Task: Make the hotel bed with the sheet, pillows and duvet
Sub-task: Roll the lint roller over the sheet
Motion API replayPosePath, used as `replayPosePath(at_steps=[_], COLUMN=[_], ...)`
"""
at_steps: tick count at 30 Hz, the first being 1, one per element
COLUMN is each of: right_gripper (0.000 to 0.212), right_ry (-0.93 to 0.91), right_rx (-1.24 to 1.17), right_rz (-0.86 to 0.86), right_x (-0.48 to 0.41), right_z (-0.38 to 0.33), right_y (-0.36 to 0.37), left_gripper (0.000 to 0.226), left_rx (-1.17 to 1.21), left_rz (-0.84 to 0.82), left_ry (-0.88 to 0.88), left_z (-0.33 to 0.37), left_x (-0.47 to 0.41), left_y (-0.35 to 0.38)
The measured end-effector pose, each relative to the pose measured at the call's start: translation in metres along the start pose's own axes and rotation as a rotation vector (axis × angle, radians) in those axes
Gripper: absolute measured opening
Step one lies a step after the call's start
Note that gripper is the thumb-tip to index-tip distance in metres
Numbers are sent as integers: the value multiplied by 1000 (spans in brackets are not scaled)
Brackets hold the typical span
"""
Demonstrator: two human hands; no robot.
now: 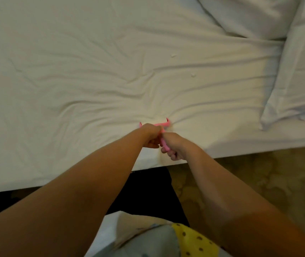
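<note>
Bed [92, 173]: fills the upper frame; its near edge runs from 8 o'clock up to 3 o'clock.
Sheet [73, 71]: white, soft and matte, spread flat over the bed. Creases fan outward from one point just below centre.
Pink tool [161, 124]: smooth T-shaped plastic just below centre. Its crossbar has two short upturned ends and presses into the sheet where the creases meet. Its stem runs back toward 6 o'clock.
Left hand [150, 135]: fingers curled tight round the stem, right behind the crossbar.
Right hand [173, 145]: fingers curled round the near end of the stem, touching the left hand. The pink tip shows between its fingers.
Forearms: bare, reaching in from 7 and 5 o'clock and meeting at the tool. They hide part of the bed's edge.
Top pillow [249, 15]: white and plump at 1 o'clock, lying on the sheet.
Side pillow [296, 80]: white and puffy at 3 o'clock, its lower corner near the bed's edge. It lies just beside the top pillow.
Lint [173, 55]: two small white bits on the sheet, toward 1 o'clock from the tool.
Carpet [259, 182]: olive-beige with a pale leafy pattern, at 4 o'clock.
Dark band [148, 191]: black, below the bed's edge at 6 o'clock. What it is cannot be told.
Clothing [194, 240]: at 6 o'clock between the forearms, white and grey-blue cloth with a yellow patch spotted dark.
</note>
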State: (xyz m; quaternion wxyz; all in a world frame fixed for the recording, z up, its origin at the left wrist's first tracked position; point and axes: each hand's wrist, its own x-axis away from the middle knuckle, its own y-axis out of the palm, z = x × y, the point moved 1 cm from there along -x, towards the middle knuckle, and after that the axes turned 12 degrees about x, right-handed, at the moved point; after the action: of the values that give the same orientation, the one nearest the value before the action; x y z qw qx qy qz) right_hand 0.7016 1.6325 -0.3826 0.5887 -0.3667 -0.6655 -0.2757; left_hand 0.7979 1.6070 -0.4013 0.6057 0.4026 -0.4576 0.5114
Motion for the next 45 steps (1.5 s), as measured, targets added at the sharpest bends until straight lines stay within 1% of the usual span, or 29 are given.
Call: replayPosePath(at_steps=[2, 3, 7, 9, 10, 13, 15, 17, 20, 22, 28, 29, 33, 35, 39, 41, 44, 45], right_gripper=[39, 40, 48, 50, 50, 47, 48, 50, 55, 57, 52, 52, 45, 47, 51, 45, 31, 31], right_ry=[-47, -75, -144, -169, -183, -210, -222, -231, -245, -250, -239, -243, -259, -266, -264, -264, -250, -254], right_rx=[-64, -87, -128, -139, -147, -151, -135, -108, -36, 3, 193, 232, 347, 414, 527, 553, 545, 545], right_rz=[44, 75, 220, 276, 294, 314, 307, 296, 277, 264, 250, 249, 221, 182, 111, 82, 24, 14], right_x=[6, 9, 12, 11, 11, 8, 5, 2, -6, -11, -30, -35, -54, -63, -80, -86, -93, -95], right_z=[5, 8, 15, 16, 16, 13, 10, 5, -3, -7, -10, -11, -18, -26, -57, -78, -108, -118], right_y=[-4, -7, -22, -32, -38, -55, -70, -87, -118, -141, -218, -230, -263, -273, -283, -285, -284, -284], left_gripper=[42, 47, 42, 28, 25, 33, 33, 29, 31, 28, 14, 15, 34, 38, 24, 24, 25, 26], left_rx=[5, 18, 48, 33, 28, 30, 46, 84, 120, 160, 294, 319, 398, 405, 497, 543, 592, 598], left_rz=[0, -5, -46, -73, -79, -65, -44, -17, 34, 56, 89, 97, 104, 118, 186, 228, 292, 296], left_ry=[49, 81, 181, 207, 213, 223, 228, 225, 213, 206, 151, 141, 117, 103, 107, 124, 143, 156], left_z=[2, 5, 21, 30, 34, 50, 61, 74, 95, 111, 148, 152, 167, 175, 195, 206, 222, 225], left_x=[1, 1, 6, 9, 8, 5, 3, -1, -8, -13, -30, -35, -56, -65, -78, -85, -94, -99], left_y=[5, 10, 28, 37, 41, 53, 60, 68, 85, 101, 150, 156, 170, 171, 161, 152, 135, 128])
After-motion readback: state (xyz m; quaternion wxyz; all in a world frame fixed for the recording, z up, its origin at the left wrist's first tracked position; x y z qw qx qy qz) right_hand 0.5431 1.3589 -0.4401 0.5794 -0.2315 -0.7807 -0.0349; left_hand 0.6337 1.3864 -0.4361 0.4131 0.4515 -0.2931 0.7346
